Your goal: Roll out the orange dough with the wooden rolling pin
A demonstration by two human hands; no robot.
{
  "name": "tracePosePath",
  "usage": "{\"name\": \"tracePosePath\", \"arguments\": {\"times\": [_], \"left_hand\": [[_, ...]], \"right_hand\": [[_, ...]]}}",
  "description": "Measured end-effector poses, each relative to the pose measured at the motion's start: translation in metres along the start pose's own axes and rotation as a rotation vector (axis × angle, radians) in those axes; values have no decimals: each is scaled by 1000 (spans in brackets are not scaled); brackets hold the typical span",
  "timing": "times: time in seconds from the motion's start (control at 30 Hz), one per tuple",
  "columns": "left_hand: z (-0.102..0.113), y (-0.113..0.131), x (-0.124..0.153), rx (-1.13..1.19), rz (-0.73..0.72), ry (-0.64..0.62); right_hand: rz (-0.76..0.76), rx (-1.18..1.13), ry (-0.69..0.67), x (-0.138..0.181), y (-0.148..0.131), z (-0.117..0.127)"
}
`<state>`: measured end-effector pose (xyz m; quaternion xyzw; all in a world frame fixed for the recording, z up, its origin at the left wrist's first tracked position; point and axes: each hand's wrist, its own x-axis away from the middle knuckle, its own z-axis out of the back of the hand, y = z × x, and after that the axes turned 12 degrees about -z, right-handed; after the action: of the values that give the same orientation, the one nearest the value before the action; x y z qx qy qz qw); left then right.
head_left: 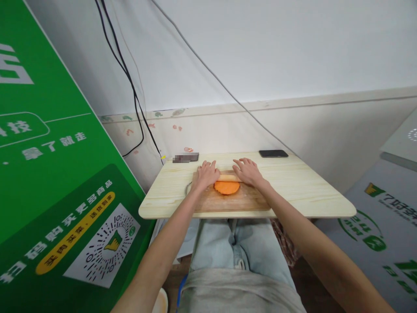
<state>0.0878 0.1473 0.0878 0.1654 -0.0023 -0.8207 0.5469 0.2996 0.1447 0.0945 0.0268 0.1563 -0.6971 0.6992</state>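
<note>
i watch my left hand [207, 175] and right hand [249, 172] rest, fingers open, on a pale cylindrical rolling pin [227, 178] across the far edge of a flat orange disc [227, 188] atop the brown wooden board [241, 203], the pale wood-grain tabletop [309, 193] stretching wide rightward of it.

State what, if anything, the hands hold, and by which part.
The left hand and right hand lie on opposite ends of the rolling pin; gripping or just pressing, I can't tell.

The dough [226, 188] is bright orange, the rolling pin [228, 178] tan, the board [233, 203] brown. Pale-yellow wood grain covers the desk [302, 191]; the left panel [61, 174] is green.
</note>
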Motion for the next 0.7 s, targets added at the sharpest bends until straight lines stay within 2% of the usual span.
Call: {"name": "tracePosePath", "arguments": {"times": [0.17,0.27,0.4,0.57,0.63,0.7], "left_hand": [[9,5,-6,-20,5,-14],[11,7,-3,-23,9,-14],[4,12,23,-13,-14,23],[-10,15,71,-12,-127,178],[-12,14,75,-35,-136,181],[-10,12,65,-57,-122,113]], "right_hand": [[-83,3,-68,-14,-3,0],[-92,14,-41,-10,-3,0],[-50,63,99,21,-4,-3],[-54,63,166,74,-9,-6],[-70,70,158,79,-11,-5],[-92,93,117,71,-11,-4]]}}
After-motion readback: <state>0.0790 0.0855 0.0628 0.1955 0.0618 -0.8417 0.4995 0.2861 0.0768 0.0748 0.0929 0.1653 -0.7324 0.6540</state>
